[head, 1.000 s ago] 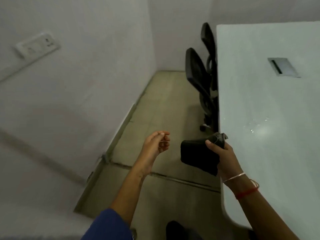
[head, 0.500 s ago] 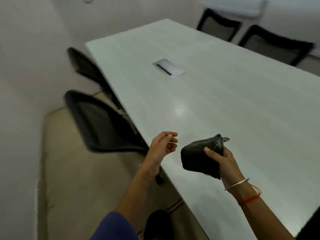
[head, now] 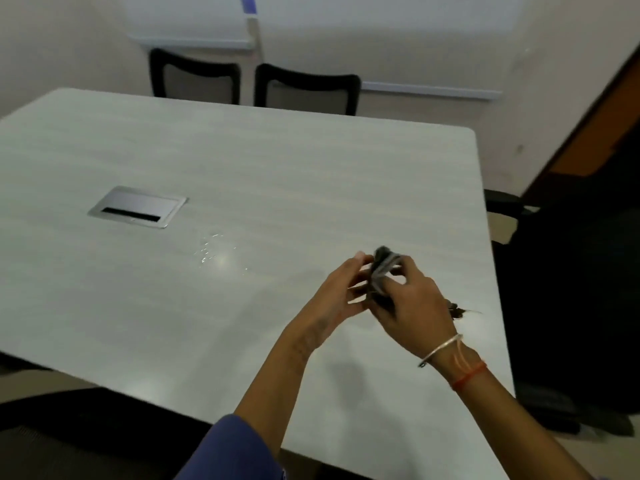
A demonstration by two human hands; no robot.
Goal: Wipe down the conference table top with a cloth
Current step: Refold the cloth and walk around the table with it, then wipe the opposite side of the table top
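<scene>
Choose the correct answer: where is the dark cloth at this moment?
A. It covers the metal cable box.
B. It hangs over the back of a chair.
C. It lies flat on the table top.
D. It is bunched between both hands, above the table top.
D: the dark cloth is bunched between the left hand and the right hand, which hold it above the table top.

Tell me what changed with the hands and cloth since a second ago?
The left hand, empty and apart before, moved across to grip the dark cloth alongside the right hand; both now hold it above the table. The right hand kept its grip.
</scene>
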